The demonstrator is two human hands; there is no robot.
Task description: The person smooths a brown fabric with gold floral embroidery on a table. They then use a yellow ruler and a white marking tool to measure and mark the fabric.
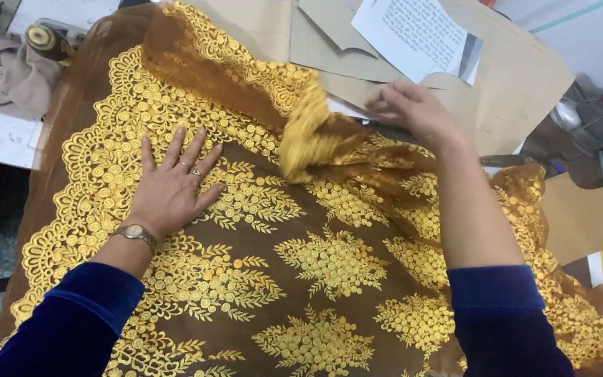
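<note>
A brown sheer fabric [315,209] with gold embroidered flowers and a scalloped gold border covers the table. My left hand [172,185] lies flat on it with fingers spread, a watch on the wrist and rings on the fingers. My right hand [413,112] is at the far side, fingers bent, next to a bunched, blurred fold of the fabric [312,136]. Whether the fingers pinch the fold cannot be told. Both arms wear dark blue sleeves.
Tan paper pattern pieces [518,77] and a white printed sheet [413,31] lie beyond the fabric. A beige cloth [15,77] and a spool-like object [45,40] sit at the far left. More tan paper [587,213] and clutter are at the right.
</note>
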